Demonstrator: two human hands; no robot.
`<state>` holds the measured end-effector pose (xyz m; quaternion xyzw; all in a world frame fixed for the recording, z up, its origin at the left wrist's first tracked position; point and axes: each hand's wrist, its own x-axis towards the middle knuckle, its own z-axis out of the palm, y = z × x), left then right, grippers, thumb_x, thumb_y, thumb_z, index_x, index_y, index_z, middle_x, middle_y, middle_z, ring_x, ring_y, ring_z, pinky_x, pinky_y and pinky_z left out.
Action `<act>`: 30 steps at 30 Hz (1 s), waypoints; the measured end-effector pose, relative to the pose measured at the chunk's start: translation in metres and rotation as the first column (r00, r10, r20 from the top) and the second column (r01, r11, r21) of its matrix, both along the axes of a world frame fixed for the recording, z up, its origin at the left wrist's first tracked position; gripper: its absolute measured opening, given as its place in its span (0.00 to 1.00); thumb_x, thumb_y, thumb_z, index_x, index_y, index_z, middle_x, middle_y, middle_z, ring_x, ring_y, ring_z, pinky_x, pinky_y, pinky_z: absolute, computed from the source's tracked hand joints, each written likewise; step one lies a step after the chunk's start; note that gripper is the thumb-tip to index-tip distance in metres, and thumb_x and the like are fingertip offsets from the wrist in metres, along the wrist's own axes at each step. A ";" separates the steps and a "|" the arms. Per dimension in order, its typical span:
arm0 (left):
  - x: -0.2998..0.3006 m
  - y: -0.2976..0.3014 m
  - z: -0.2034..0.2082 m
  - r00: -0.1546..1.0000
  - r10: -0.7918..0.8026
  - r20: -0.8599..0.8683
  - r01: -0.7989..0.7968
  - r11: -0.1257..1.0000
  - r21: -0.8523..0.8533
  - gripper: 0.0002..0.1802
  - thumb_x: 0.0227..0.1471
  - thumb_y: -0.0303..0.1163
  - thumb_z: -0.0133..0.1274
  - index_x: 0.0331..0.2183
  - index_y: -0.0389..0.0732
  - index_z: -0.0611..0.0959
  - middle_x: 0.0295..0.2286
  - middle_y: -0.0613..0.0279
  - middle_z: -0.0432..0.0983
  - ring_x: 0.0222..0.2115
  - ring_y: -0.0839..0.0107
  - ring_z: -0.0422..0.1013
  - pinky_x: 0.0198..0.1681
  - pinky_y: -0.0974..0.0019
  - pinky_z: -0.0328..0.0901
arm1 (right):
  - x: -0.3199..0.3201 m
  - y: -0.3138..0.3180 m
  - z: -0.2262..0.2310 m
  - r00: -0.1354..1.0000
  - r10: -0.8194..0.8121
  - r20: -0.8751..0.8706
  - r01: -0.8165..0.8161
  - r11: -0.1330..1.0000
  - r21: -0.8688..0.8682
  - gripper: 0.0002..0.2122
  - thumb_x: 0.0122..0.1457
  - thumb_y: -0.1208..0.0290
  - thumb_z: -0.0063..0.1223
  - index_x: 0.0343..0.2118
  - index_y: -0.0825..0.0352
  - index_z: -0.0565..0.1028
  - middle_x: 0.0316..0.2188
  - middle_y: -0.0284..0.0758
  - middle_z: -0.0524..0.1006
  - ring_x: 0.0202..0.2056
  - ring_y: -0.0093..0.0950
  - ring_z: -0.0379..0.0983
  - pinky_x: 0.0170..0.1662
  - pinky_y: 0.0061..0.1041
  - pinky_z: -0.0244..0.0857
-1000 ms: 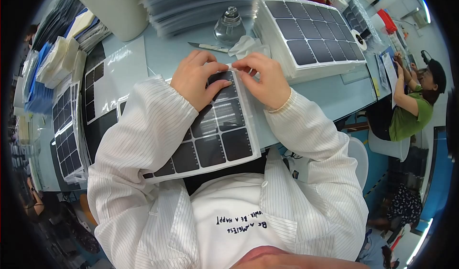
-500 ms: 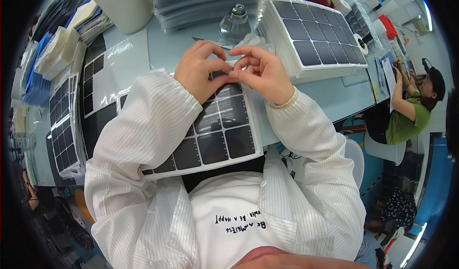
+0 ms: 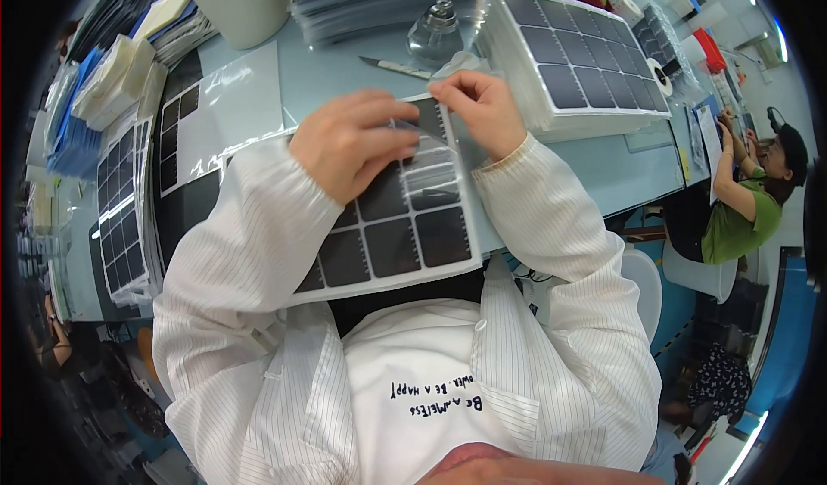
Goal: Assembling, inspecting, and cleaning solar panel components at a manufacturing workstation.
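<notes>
In front of me lies a sheet of dark square panels with white borders (image 3: 392, 248), at the near edge of the table. My left hand (image 3: 353, 140) is over its middle, fingers curled and slightly blurred, gripping the edge of a clear film (image 3: 432, 173) that is lifted and curled over the sheet. At the sheet's far right corner my right hand (image 3: 489, 113) pinches with thumb and forefinger; the corner under the fingertips is partly hidden. A craft knife (image 3: 392, 66) lies just beyond my hands, beside a clear glass bottle with a metal top (image 3: 436, 33).
A tall stack of similar panel sheets (image 3: 581, 50) stands at the right, clear plastic sheets (image 3: 388, 3) at the back. A white cylinder (image 3: 237, 3) rises at back left. More panel sheets (image 3: 121, 214) and packs (image 3: 108, 89) crowd the left. Another person (image 3: 749, 201) sits far right.
My left hand has drawn leftward and toward me from my right hand, and a clear film has come up between them. My right hand stays near the corner.
</notes>
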<state>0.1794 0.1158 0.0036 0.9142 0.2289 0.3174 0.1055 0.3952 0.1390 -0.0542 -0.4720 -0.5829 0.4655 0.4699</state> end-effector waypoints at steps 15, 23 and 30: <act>-0.292 -0.255 -0.055 0.476 0.847 0.237 -0.394 0.446 -0.804 0.10 0.56 0.28 0.42 0.25 0.35 0.73 0.21 0.60 0.69 0.21 0.75 0.64 0.26 0.73 0.59 | 0.007 0.015 -0.029 1.000 0.007 0.021 -0.009 0.996 0.085 0.07 0.56 0.70 0.54 0.28 0.69 0.77 0.19 0.21 0.70 0.20 0.10 0.59 0.22 0.11 0.48; -0.511 -0.510 -0.214 -0.390 0.911 -0.135 -0.021 -0.155 -0.988 0.22 0.53 0.51 0.48 0.28 0.39 0.76 0.08 0.68 0.56 0.06 0.75 0.50 0.09 0.68 0.51 | 0.007 0.007 -0.023 1.000 -0.026 -0.010 0.026 0.999 0.029 0.06 0.57 0.71 0.53 0.31 0.68 0.77 0.18 0.20 0.68 0.18 0.09 0.55 0.21 0.10 0.45; -0.511 -0.574 -0.288 -0.627 0.636 -0.449 -0.249 -0.710 -0.658 0.32 0.46 0.57 0.54 0.41 0.39 0.80 0.29 0.57 0.79 0.31 0.68 0.72 0.36 0.72 0.66 | 0.007 0.005 -0.018 0.992 -0.121 -0.028 0.121 0.993 0.010 0.06 0.56 0.70 0.54 0.31 0.68 0.77 0.16 0.20 0.67 0.16 0.09 0.54 0.19 0.11 0.43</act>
